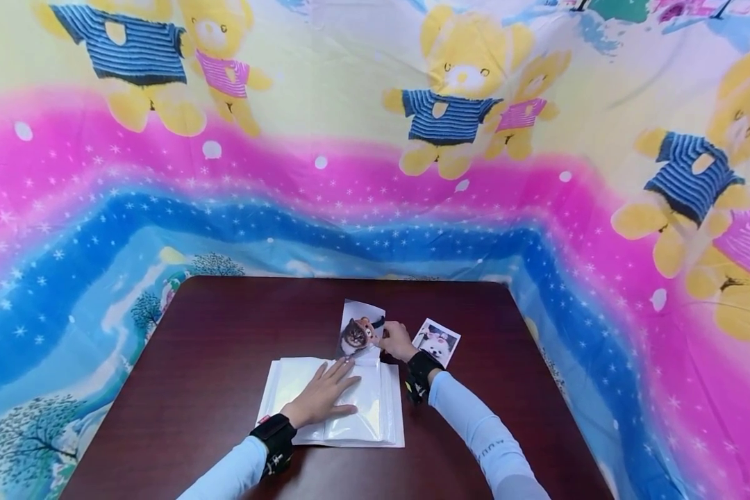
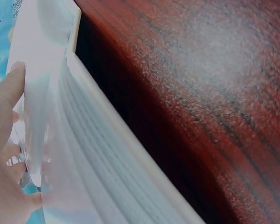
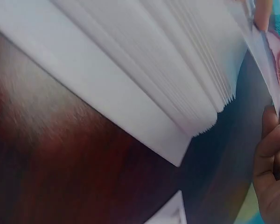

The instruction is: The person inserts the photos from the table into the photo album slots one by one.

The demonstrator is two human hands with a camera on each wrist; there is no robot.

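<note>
A photo album (image 1: 371,420) with clear sleeves lies opened on the table. My left hand (image 1: 321,394) rests on its pages with fingers spread, the fingertips near the top edge. Just beyond that edge stands a photo (image 1: 355,337) of a cat, its lower end at the album's top. My right hand (image 1: 396,340) pinches the photo's right side; in the right wrist view, thumb and fingers (image 3: 272,140) hold its edge. Whether the photo's lower end is inside a sleeve cannot be told. The left wrist view shows the layered album pages (image 2: 84,140) beside the hand.
A second photo (image 1: 436,343), of a white dog, lies to the right of the album, partly behind the right wrist. The dark wooden table (image 1: 225,333) surrounds the album. A patterned cloth (image 1: 325,208) with printed bears hangs behind and at the sides.
</note>
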